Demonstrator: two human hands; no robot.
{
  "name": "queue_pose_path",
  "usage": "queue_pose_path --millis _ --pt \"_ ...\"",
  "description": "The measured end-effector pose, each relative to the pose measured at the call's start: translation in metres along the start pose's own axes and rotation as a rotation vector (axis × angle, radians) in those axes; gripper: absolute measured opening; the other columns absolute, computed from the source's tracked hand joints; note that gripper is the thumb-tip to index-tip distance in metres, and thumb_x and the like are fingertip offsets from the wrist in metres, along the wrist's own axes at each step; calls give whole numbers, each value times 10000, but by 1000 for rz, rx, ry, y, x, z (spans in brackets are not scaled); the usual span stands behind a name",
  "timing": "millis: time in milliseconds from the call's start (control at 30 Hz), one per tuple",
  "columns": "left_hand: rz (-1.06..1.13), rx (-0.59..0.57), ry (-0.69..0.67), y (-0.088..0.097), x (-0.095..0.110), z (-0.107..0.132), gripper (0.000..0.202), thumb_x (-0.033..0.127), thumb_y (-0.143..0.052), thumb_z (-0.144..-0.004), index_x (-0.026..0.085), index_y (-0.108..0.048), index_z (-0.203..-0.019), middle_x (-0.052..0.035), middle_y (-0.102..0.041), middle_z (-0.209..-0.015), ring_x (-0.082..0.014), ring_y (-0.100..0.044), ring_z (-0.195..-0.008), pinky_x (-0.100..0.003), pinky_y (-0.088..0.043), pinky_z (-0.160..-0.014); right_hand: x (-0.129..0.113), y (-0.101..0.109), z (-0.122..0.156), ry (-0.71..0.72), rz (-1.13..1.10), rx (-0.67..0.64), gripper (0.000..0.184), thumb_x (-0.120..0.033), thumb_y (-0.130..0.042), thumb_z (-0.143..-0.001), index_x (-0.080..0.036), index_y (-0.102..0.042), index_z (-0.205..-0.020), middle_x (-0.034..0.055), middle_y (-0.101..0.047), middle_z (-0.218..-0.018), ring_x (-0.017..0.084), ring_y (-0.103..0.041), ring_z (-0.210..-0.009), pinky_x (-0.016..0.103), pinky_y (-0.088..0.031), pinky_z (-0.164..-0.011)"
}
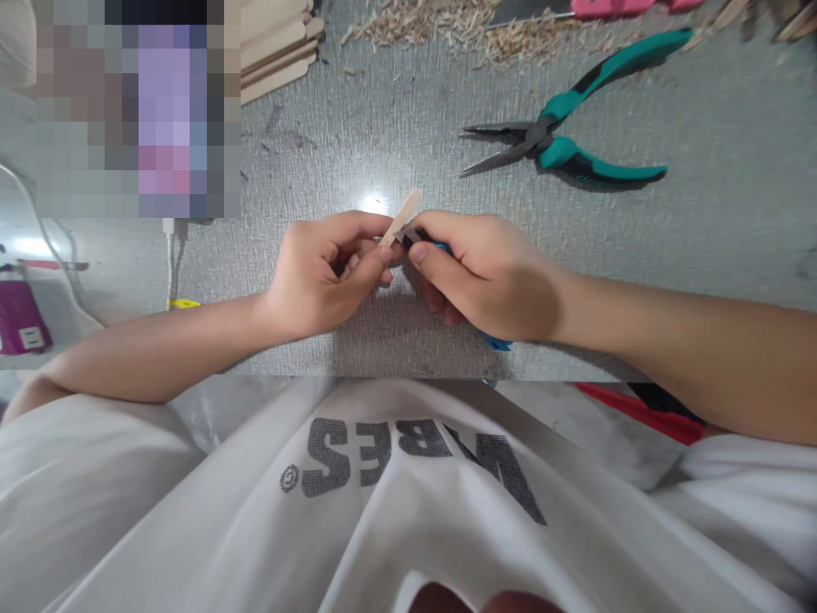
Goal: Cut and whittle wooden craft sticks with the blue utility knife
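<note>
Our left hand (325, 272) is pinched shut on a wooden craft stick (403, 213), whose rounded end pokes up and away between both hands, just above the grey table (383, 136). Our right hand (488, 277) is wrapped tight around a blue-handled cutter (501, 343), its tip meeting the stick beside the thumb. Well beyond lie teal-handled pliers (562, 140), jaws slightly apart, then wood shavings (440, 25) and a stack of sticks (277, 47) at the far edge.

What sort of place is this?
Likely a craft workbench: teal-handled pliers, a pile of wood shavings and stacked wooden sticks lie on the grey table. The left hand holds a stick, the right hand a blue-handled tool.
</note>
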State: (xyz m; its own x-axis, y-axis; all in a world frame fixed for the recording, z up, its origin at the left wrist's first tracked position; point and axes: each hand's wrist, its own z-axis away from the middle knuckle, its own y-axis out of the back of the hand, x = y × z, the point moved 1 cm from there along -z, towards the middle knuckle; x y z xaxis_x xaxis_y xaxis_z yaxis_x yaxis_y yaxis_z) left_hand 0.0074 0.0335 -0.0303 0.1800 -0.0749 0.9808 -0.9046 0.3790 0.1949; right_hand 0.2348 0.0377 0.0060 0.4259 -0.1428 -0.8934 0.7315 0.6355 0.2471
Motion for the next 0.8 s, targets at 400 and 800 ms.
queue_pose_path --millis 400,800 --pt "-110 -44 14 3 8 -2 185 320 -736 -1111 176 -846 -1075 -3 -787 -709 -91 -659 -548 -209 -489 -514 2 4 0 124 270 -13 210 -271 -478 -1207 -284 -551 -1010 -42 -602 -649 187 -560 -588 362 -408 -672" --pt "-219 -121 -38 6 8 -2 180 291 -670 -1102 187 -773 -999 -11 -815 -752 -111 -675 -566 -240 -476 -531 10 -1 3 169 440 18 183 -287 -461 -1177 -283 -544 -1013 -30 -506 -694 216 -410 -595 404 -310 -714"
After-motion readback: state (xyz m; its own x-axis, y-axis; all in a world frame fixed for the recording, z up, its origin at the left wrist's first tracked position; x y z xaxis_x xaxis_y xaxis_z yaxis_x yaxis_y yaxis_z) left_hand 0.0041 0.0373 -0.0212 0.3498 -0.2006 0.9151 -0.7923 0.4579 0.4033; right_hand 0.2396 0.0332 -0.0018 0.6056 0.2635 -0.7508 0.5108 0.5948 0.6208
